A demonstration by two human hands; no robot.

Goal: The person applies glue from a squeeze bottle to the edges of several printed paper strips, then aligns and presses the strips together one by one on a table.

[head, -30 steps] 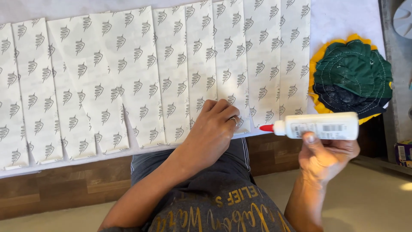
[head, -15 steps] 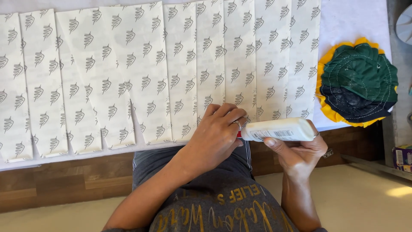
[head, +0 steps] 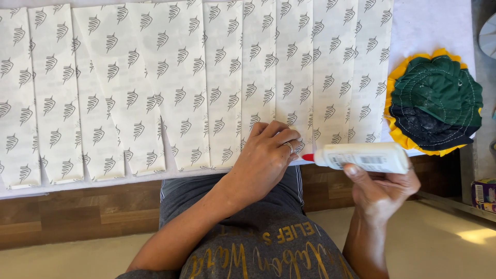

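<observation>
Glue bottle [head: 364, 157] beside patterned strips [head: 289, 77]

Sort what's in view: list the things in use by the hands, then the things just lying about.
In use:
left hand pressing on the patterned paper strips
right hand holding the white glue bottle, red tip toward the strips

Lying about:
green and yellow fabric round
small box at the right edge
</observation>
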